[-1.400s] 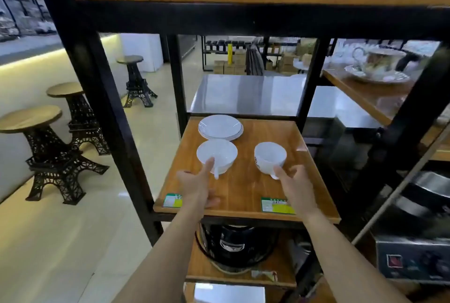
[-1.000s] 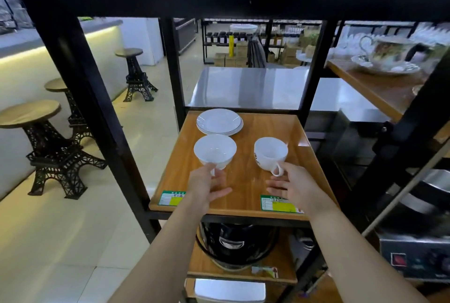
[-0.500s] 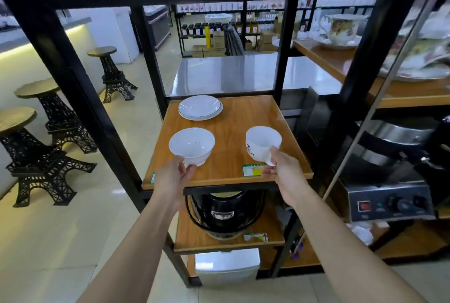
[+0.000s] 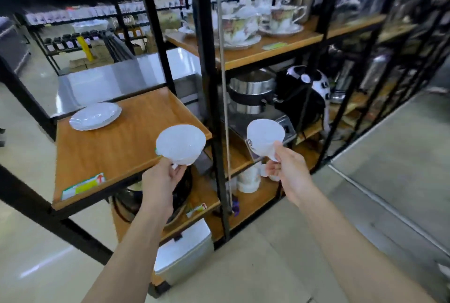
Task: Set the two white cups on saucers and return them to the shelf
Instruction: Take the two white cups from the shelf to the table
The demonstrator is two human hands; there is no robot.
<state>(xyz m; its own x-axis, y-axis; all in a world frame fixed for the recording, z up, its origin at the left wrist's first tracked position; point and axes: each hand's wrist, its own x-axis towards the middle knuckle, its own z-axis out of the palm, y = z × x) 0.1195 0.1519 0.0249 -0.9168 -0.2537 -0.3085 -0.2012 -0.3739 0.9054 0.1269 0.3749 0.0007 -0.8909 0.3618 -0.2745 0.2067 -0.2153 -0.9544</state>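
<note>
My left hand (image 4: 162,181) grips the wide white cup (image 4: 180,144) by its handle, holding it in the air just off the front right corner of the wooden shelf (image 4: 117,142). My right hand (image 4: 287,169) holds the narrower white cup (image 4: 265,136) by its handle, lifted in front of the neighbouring rack. A stack of white saucers (image 4: 95,115) lies at the back left of the shelf. Both cups are upright and slightly tilted.
A black upright post (image 4: 209,88) of the rack stands between the two cups. Floral cups on saucers (image 4: 243,30) sit on the upper right shelf. A steel pot (image 4: 250,93) and a black appliance (image 4: 302,98) fill the lower right shelf. Tiled floor (image 4: 377,181) lies to the right.
Both hands closed on the cup handles and lifted the cups off the shelf. The cups moved toward me and to the right. My view swung to the right.
</note>
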